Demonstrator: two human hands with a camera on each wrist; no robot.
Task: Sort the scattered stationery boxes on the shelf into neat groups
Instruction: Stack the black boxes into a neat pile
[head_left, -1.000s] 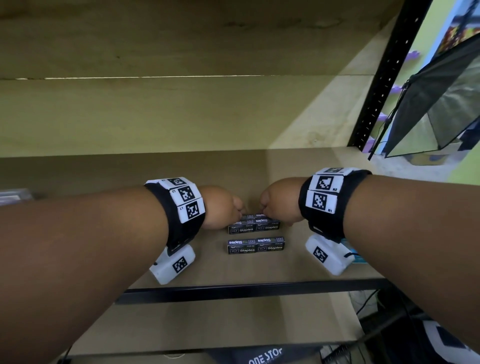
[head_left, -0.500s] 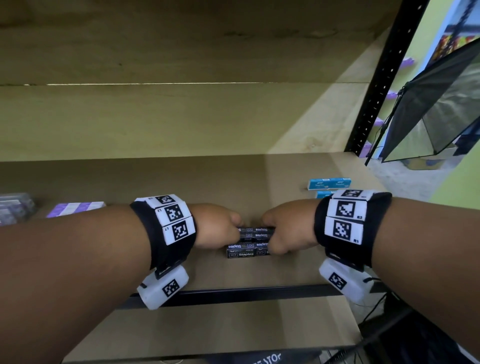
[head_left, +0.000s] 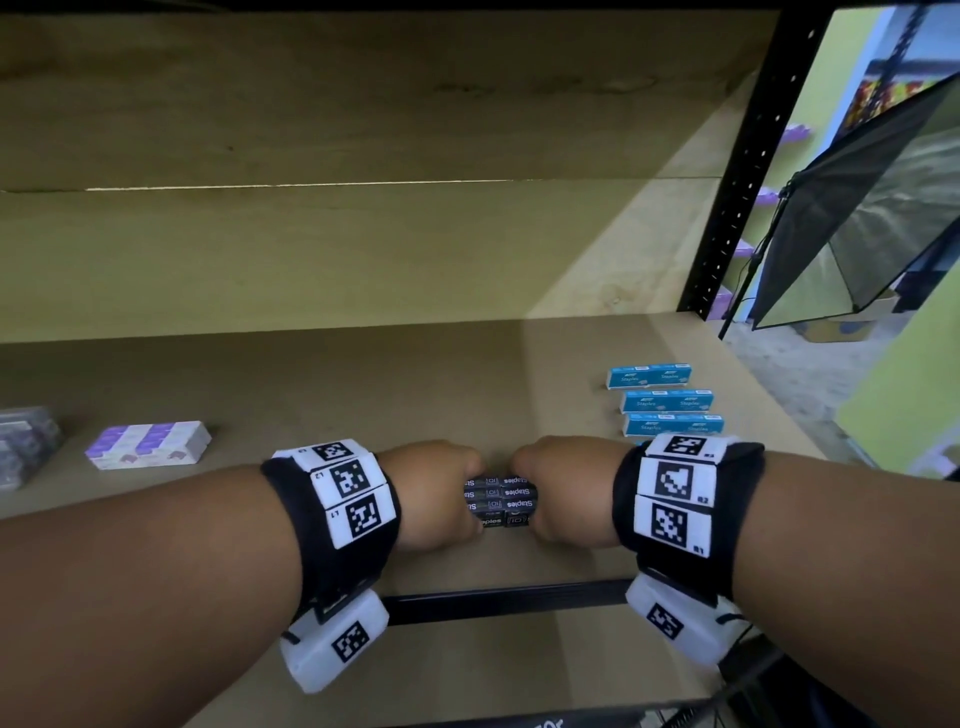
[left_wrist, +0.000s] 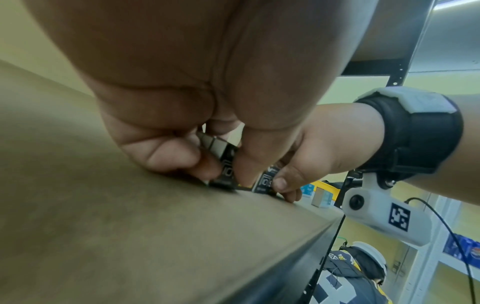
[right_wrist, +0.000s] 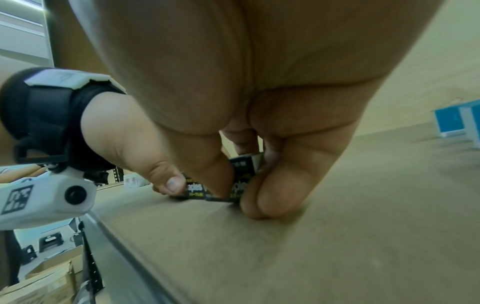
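Several small black staples boxes lie pressed side by side on the brown shelf board, near its front edge. My left hand grips their left ends, fingers behind and thumb in front. At the right ends my right hand pinches them the same way. The boxes' middle shows between the two hands; their ends are hidden by my fingers. Three blue staples boxes lie in a row to the right. A purple and white box sits at the left.
Clear plastic packs lie at the far left edge of the shelf. The shelf's black front rail runs just below my wrists. A black upright post stands at the right, with a dark photo umbrella beyond it.
Both hands drew the rear black boxes toward the front one, then closed in from both ends. The black boxes now sit tight together in one group.
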